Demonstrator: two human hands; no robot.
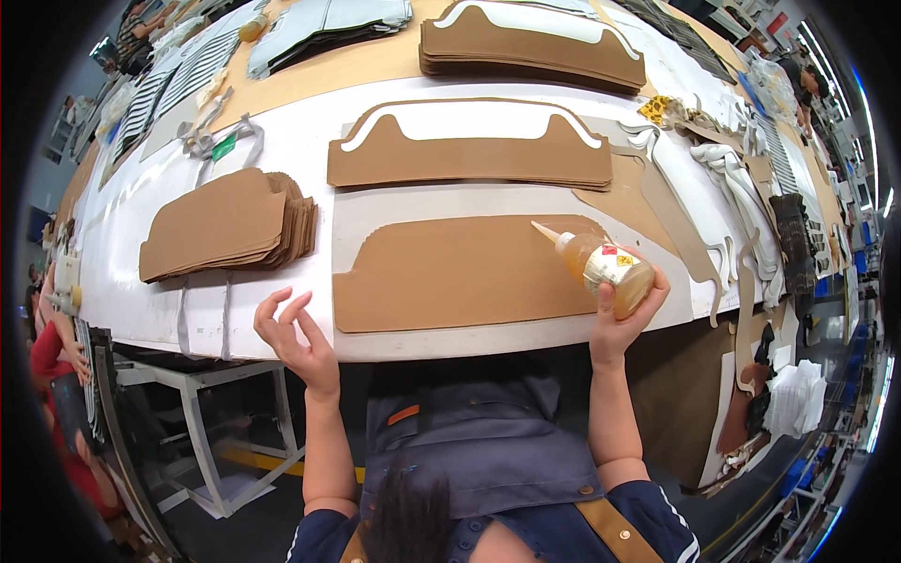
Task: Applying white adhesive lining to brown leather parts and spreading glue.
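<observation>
In my right hand [636, 305] is a squeeze bottle [610, 267] of amber liquid, its pale nozzle tilted up and to the left. Beneath the nozzle, a flat brown panel [450, 277] with a stepped left end lies on a grey sheet [361, 211] near the table's front edge. My left hand [298, 340] hovers empty at that edge, fingers spread and curled a little. Close to it is a stack of brown panels [221, 225]. Beyond the single panel lies a brown piece [469, 164] with a white curved strip [479, 120] on top.
At the back sits another stack of brown pieces [535, 56] topped by a white shape. Loose white and brown strips [680, 202] crowd the table's right side. Grey straps [246, 136] lie at the left. A person in red [52, 352] is at the far left.
</observation>
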